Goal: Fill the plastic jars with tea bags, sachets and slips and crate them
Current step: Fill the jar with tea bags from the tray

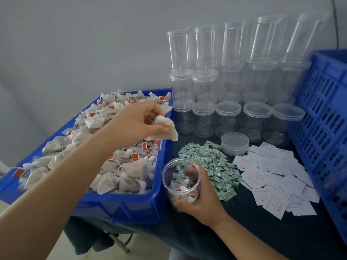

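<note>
The blue bin (pixel 120 205) on the table (pixel 234 231) brims with tea bags. The open jar (pixel 181 182), light, rigid and likely slick, sits tilted in the right hand (pixel 200 200), gripped round its base. The left hand (pixel 139 121) pinches a soft, featherlight tea bag (pixel 168 128) above the bin's edge, best held by its gathered top.

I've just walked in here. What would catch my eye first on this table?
Probably the blue tray on the left, heaped with tea bags, and the stacked clear empty jars along the back wall. In front, the left hand lifts a tea bag while the right hand holds an open jar, partly filled.
</note>
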Tool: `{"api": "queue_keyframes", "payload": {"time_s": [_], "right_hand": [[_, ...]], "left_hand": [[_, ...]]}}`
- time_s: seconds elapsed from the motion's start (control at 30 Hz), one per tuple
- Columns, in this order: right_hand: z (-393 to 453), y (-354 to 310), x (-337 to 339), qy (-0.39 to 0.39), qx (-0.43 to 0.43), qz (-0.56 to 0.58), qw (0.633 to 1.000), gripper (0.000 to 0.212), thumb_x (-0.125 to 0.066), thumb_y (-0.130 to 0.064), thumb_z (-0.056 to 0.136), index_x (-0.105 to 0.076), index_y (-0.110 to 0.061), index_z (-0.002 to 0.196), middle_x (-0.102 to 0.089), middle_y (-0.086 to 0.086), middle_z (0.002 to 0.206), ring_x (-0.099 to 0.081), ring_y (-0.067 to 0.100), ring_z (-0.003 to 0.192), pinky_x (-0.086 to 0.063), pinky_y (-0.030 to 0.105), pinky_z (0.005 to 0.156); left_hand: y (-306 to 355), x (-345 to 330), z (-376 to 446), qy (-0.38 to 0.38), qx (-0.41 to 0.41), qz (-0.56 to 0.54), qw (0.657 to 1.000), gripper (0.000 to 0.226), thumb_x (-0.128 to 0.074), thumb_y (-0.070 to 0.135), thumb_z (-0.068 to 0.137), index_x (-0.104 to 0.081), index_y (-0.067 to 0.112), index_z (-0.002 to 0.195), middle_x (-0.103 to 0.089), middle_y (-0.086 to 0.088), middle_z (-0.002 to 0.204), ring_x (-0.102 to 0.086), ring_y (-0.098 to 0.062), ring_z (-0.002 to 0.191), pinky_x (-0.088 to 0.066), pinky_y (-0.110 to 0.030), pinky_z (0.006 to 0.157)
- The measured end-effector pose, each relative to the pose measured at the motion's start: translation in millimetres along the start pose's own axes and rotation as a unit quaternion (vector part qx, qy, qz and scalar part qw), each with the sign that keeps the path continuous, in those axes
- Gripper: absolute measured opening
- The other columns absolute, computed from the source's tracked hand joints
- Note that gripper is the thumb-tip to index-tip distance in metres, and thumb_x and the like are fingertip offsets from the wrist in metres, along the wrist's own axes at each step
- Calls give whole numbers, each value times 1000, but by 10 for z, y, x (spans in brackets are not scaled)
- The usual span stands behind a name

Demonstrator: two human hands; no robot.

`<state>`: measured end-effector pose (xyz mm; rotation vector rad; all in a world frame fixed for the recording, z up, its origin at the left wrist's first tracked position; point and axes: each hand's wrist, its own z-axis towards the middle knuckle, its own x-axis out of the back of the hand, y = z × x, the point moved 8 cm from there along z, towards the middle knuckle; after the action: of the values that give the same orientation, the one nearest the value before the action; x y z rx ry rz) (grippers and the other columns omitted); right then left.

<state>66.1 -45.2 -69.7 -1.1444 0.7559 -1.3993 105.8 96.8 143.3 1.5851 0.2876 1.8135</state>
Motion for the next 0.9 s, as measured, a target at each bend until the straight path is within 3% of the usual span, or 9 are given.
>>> {"api": "queue_keyframes", "payload": {"time_s": [0.1, 0.23, 0.3, 0.4, 0.53, 0.6, 0.67, 0.73, 0.9], "right_hand": [[1, -2, 1, -2, -2, -1, 1000, 96, -86, -48, 55, -29, -73, 127, -49, -34, 122, -52, 2, 124, -49, 17, 95], [10, 26, -12, -5, -7, 6, 1000, 96, -89, -44, 58, -34, -59, 135, -54, -20, 127, -56, 13, 124, -53, 37, 99], [18, 49, -19, -8, -14, 13, 1000, 98, -90, -41, 59, -34, -49, 140, -56, -7, 133, -58, 17, 124, -53, 47, 99], [31, 48, -13, -6, -10, 12, 1000, 96, -91, -36, 63, -36, -45, 141, -58, -5, 135, -58, 19, 125, -52, 51, 98], [37, 58, -6, 2, -1, 20, 1000, 97, -89, -36, 64, -35, -36, 145, -57, -2, 136, -58, 20, 125, -51, 51, 99], [40, 37, -6, 4, 11, 23, 1000, 93, -89, -34, 65, -37, -47, 140, -58, -6, 134, -59, 19, 123, -52, 47, 99], [42, 11, 1, 6, 17, 28, 999, 90, -88, -33, 65, -37, -59, 135, -59, -13, 132, -60, 15, 123, -52, 34, 99], [45, 4, 2, 0, 17, 31, 999, 89, -87, -32, 66, -38, -61, 134, -60, -16, 131, -60, 13, 122, -51, 27, 98], [45, 74, 7, -2, 4, 25, 1000, 93, -90, -33, 65, -37, -47, 140, -59, -7, 133, -60, 19, 124, -53, 48, 99]], "left_hand": [[72, -151, -95, -57, 1, -48, 997, 24, -77, 36, 69, -62, 33, 87, -69, 13, 89, -66, -8, 84, -54, -23, 73], [71, -349, -188, -120, -5, -84, 989, 23, -78, 27, 73, -62, 34, 88, -71, 14, 91, -68, -6, 85, -56, -26, 77], [51, -481, -236, -153, -12, -70, 986, 24, -77, 25, 75, -61, 34, 90, -70, 15, 92, -67, -4, 86, -56, -26, 79], [2, -685, -298, -185, -26, -8, 982, 25, -74, 23, 78, -58, 36, 92, -67, 20, 92, -64, 0, 86, -55, -24, 80], [-41, -864, -333, -192, -55, 86, 976, 24, -63, 18, 82, -55, 34, 98, -65, 13, 93, -60, -4, 86, -49, -23, 78], [-19, -920, -341, -175, -70, 101, 977, 24, -60, 14, 83, -56, 30, 100, -64, 11, 90, -58, -4, 83, -46, -19, 74], [45, -965, -349, -146, -97, 107, 979, 19, -61, 13, 83, -57, 24, 98, -60, 14, 83, -54, -2, 80, -44, -15, 68], [98, -1014, -364, -124, -123, 128, 976, 17, -61, 13, 83, -56, 22, 96, -55, 15, 80, -50, -4, 78, -43, -19, 69], [151, -1132, -390, -111, -179, 223, 952, 18, -59, 21, 87, -58, 21, 105, -46, 14, 89, -43, -6, 95, -41, -27, 76]]}}
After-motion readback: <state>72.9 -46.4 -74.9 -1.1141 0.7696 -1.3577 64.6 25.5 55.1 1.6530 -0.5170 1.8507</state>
